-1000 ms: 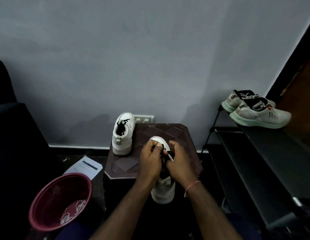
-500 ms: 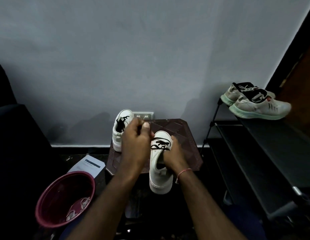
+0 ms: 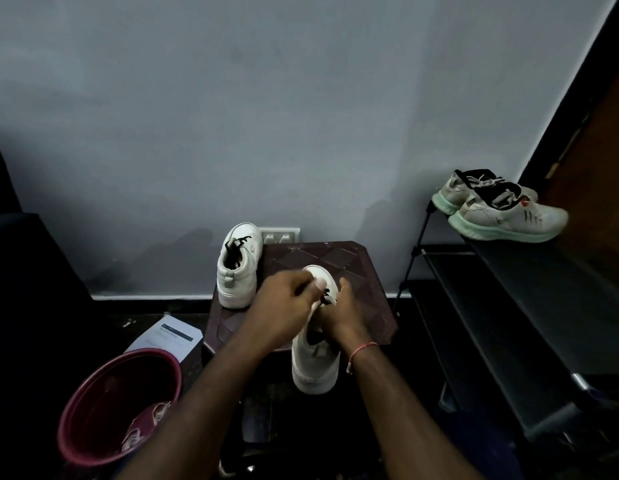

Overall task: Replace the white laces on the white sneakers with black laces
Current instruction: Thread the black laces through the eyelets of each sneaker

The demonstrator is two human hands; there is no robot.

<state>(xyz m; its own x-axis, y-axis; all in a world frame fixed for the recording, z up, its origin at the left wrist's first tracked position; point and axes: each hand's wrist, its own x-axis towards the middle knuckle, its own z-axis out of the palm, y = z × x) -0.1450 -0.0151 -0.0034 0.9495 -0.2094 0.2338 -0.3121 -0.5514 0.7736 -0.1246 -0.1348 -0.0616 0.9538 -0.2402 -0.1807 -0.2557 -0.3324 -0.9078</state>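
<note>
A white sneaker (image 3: 315, 365) lies on the front of the small brown table (image 3: 367, 299), heel toward me and hanging over the edge. A black lace (image 3: 326, 293) shows at its eyelets. My left hand (image 3: 284, 299) is over the shoe's front, fingers curled and pinching the lace. My right hand (image 3: 339, 313) holds the shoe's right side at the eyelets, fingers curled. A second white sneaker (image 3: 237, 268) with a black lace stands at the table's back left.
A maroon bucket (image 3: 93, 403) with white laces inside stands on the floor at the left, a paper sheet (image 3: 169, 336) behind it. A black shoe rack (image 3: 509, 289) at the right carries a pair of grey running shoes (image 3: 502, 213). A wall socket (image 3: 279, 235) sits behind the table.
My left hand, raised up and left half a second ago, has come back down over the front of the shoe. My right hand stays on the shoe.
</note>
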